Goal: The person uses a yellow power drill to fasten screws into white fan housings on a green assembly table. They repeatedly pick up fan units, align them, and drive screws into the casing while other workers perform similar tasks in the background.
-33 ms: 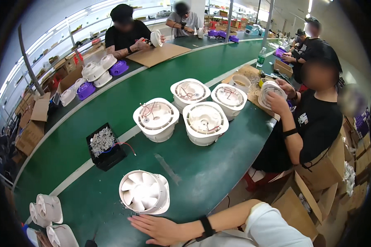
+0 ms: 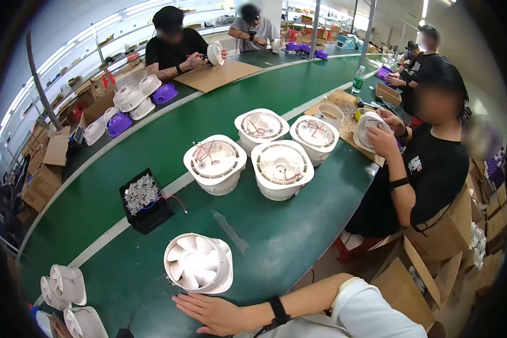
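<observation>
At the bottom centre of the frame, the person's bare right hand [image 2: 213, 314] is lying palm down, its fingers [image 2: 188, 304] stretching out straight, slightly apart, toward the left. Whether the left hand's fingers are spreading or pinching I cannot tell, as that hand is falling outside the frame. Just above the right fingertips, a round white plastic fan housing [image 2: 198, 263] is resting on the dark green tabletop [image 2: 281, 236], its broad white blades facing up. A black-handled tool [image 2: 125, 332] with a thin shaft is poking in at the lower edge, and three white plastic housings [image 2: 67, 285] are clustering at the lower left. Left of centre, a black rectangular box [image 2: 154, 219] is holding a heap of small silvery metal pieces [image 2: 141, 193]. Around the middle, four white rounded-square plastic housings [image 2: 281, 169] are standing close together, thin reddish wires showing on top. At the right, a co-worker in a black T-shirt [image 2: 425, 163] is holding a round white part [image 2: 364, 135]
</observation>
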Available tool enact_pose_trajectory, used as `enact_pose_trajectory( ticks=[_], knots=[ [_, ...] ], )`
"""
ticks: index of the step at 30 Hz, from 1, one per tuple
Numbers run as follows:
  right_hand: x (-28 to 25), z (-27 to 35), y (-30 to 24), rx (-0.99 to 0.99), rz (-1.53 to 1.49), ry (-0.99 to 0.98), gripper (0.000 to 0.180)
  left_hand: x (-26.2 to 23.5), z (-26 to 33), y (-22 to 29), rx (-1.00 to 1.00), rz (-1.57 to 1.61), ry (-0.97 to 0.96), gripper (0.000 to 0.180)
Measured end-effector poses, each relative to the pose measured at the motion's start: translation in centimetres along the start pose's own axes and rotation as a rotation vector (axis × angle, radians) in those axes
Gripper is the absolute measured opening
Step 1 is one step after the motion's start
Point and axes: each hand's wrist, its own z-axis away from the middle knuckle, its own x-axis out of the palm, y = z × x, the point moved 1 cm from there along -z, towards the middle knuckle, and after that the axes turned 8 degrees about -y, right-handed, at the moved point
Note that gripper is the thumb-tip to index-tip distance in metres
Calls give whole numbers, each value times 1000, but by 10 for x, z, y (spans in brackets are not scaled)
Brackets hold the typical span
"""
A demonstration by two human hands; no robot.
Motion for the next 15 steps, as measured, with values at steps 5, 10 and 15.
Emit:
enact_pose_trajectory(
  ticks=[5,10,15],
  knots=[
    [-57,-45,-7,-93,245,-20,67,-14,1,3,-60,-139,-22,36],
    [-101,-46,42,290,218,254,74,-22,10,-26,-222,147,16,39],
    [-114,-47,56,194,191,149,69,45,-14,-43,-454,196,-83,55]
  ],
)
